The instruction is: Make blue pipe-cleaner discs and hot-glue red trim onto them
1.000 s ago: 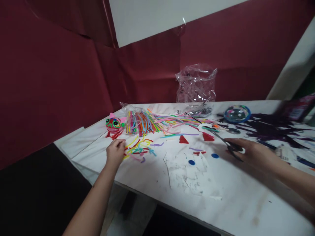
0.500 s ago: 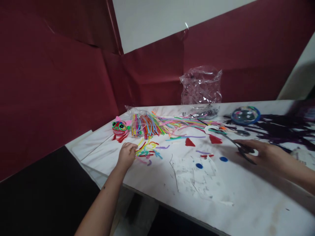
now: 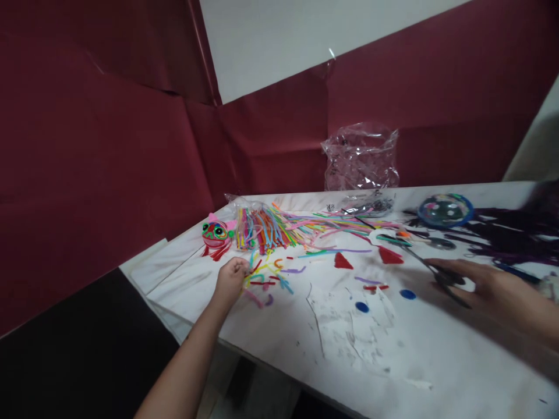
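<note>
My left hand [image 3: 233, 276] is closed in a pinch at the left edge of a loose pile of short cut pipe cleaner pieces [image 3: 273, 273]. A short piece shows at its fingertips, partly hidden by the fingers. In my right hand [image 3: 493, 288] is a pair of dark scissors [image 3: 446, 282], its blades pointing up and left over the table. Behind the left hand sits a colourful animal face [image 3: 216, 233] with green-rimmed eyes, pink ears and red tassels. Bundles of long pipe cleaners [image 3: 266, 227] in many colours lie beside it, partly in clear plastic.
Two red triangles [image 3: 343, 261], two blue discs [image 3: 362, 307] and white paper with writing [image 3: 345, 334] lie on the white table [image 3: 279, 343]. A clear plastic bag [image 3: 362, 160] stands at the back. Right of it are a blue-rimmed clear bowl [image 3: 445, 210] and dark purple strips [image 3: 502, 233].
The view has shifted slightly, so everything sits a little lower. My left fingers have lifted slightly and curled at the pile. My right hand still holds the scissors.
</note>
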A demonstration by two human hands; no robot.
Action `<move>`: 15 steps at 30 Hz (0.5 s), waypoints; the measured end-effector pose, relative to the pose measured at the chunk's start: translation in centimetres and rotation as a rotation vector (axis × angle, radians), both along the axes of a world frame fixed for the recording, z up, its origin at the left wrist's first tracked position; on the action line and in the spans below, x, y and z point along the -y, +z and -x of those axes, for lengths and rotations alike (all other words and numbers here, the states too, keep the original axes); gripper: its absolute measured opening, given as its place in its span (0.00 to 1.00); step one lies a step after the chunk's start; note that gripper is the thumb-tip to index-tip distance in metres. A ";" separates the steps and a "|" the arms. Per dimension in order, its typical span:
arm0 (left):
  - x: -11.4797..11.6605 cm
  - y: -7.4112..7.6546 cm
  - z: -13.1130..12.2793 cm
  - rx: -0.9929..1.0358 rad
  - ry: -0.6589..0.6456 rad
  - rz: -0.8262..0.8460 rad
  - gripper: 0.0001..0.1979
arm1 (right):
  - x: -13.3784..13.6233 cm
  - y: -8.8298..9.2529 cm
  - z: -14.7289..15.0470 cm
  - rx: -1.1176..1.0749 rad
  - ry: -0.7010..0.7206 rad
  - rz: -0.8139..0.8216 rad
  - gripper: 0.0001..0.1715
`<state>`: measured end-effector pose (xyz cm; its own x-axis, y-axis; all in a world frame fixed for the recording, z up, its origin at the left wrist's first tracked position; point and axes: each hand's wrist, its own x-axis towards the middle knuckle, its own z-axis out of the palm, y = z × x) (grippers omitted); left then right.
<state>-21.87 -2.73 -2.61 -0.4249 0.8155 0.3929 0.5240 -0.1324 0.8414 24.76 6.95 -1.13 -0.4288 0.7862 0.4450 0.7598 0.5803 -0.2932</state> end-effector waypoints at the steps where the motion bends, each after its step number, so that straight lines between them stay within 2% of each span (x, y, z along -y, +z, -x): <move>1: 0.1 0.0 0.0 0.040 -0.006 -0.006 0.12 | -0.1 -0.2 0.0 -0.006 0.006 0.002 0.25; 7: 0.2 -0.1 0.2 0.144 0.028 -0.004 0.18 | -0.7 -2.2 -0.8 0.049 -0.083 0.051 0.20; 15: -0.3 0.0 0.5 -0.023 0.063 0.051 0.13 | 0.0 -2.6 -0.3 -0.023 -0.035 -0.011 0.17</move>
